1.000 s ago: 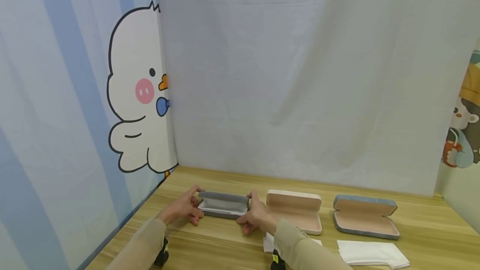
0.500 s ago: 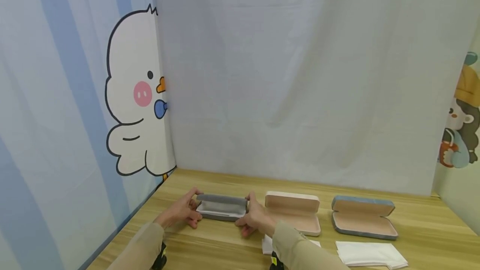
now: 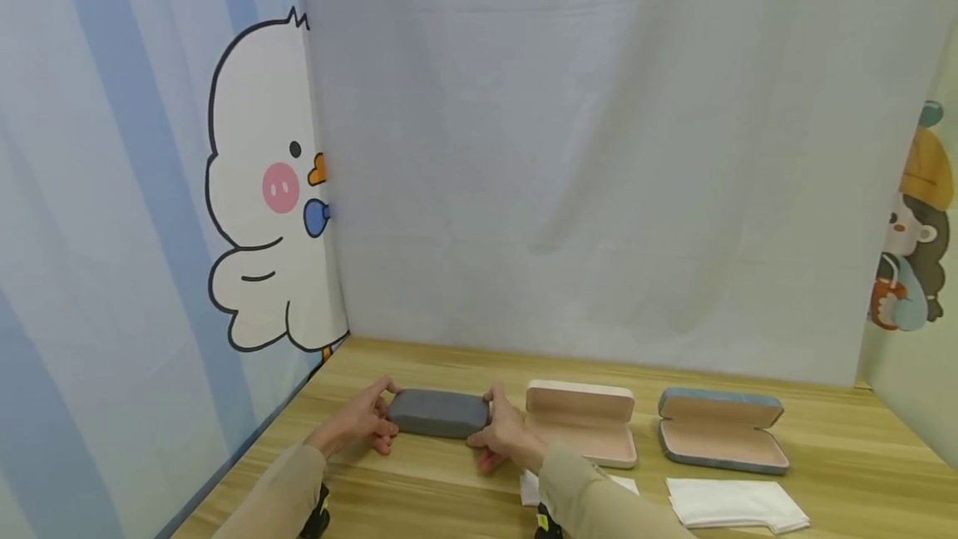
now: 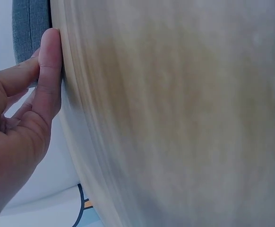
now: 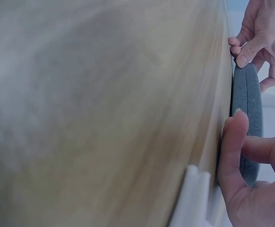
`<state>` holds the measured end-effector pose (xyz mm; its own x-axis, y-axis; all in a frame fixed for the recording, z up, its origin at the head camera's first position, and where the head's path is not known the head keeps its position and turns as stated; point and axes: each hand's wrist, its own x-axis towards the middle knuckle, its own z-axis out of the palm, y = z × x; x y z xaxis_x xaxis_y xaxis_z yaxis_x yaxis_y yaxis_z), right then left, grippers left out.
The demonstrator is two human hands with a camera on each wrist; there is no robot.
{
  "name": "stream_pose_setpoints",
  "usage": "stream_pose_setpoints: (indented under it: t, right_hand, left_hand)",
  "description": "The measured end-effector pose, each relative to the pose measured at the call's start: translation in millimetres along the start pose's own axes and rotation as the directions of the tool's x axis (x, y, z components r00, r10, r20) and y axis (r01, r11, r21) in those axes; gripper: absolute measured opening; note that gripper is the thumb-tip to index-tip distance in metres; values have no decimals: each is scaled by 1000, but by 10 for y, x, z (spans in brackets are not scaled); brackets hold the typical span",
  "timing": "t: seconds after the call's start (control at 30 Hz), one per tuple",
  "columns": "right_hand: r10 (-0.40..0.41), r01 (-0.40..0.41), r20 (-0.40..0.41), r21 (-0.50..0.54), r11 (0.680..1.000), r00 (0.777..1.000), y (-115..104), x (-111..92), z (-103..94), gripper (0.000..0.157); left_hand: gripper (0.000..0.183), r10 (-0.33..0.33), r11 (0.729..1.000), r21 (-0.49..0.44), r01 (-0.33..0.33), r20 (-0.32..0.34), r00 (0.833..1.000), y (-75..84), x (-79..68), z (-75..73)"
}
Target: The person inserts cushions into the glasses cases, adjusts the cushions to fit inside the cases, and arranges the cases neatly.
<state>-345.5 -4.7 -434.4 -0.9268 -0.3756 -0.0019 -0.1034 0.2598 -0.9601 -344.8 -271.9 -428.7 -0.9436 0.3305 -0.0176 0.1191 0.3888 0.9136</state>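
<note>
In the head view a grey glasses case [image 3: 438,412] lies on the table with its lid down. My left hand [image 3: 358,421] grips its left end, thumb at the near side and a finger at the back corner. At the opposite end, my right hand [image 3: 511,432] holds the case the same way. The left wrist view shows one grey end of the case [image 4: 31,30] behind my fingertips. From the right wrist, both hands appear on the case [image 5: 247,97], and its lid seam looks closed along the side.
Right of my right hand, a cream glasses case [image 3: 580,402] stands with its lid up. A blue-grey case [image 3: 722,412], also lid up, sits farther right. A folded white cloth [image 3: 737,503] lies before it; another white cloth [image 3: 530,489] is partly behind my right forearm.
The grey case's lid has come down; its pale inside showed before and is now covered. Both hands stay at its ends, and the view has shifted slightly.
</note>
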Motion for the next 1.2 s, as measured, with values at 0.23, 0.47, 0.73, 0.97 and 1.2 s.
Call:
stream_pose_setpoints:
  t: [0.23, 0.47, 0.73, 0.97, 1.2]
  right_hand:
    - [4, -5, -26, -7, 1000, 1000, -10, -28, -5, 64]
    - [-24, 16, -61, -126, 992, 998, -62, -64, -61, 69]
    - [-86, 82, -34, -111, 990, 996, -294, -204, -204, 58]
    - [-106, 104, -39, -50, 993, 994, -411, -361, -387, 49]
    - [-72, 72, -11, 31, 997, 997, -403, -597, -671, 46]
  left_hand:
    - [56, -14, 1000, 1, 14, -5, 1000, 5, 5, 25]
    - [79, -82, 994, 63, 86, -67, 994, 143, -36, 135]
    - [71, -101, 971, 185, 151, -255, 962, 444, -86, 402]
    - [66, -58, 995, 75, 69, -134, 989, 683, -148, 658]
    - [61, -52, 993, -100, 58, 54, 997, 841, -164, 934]
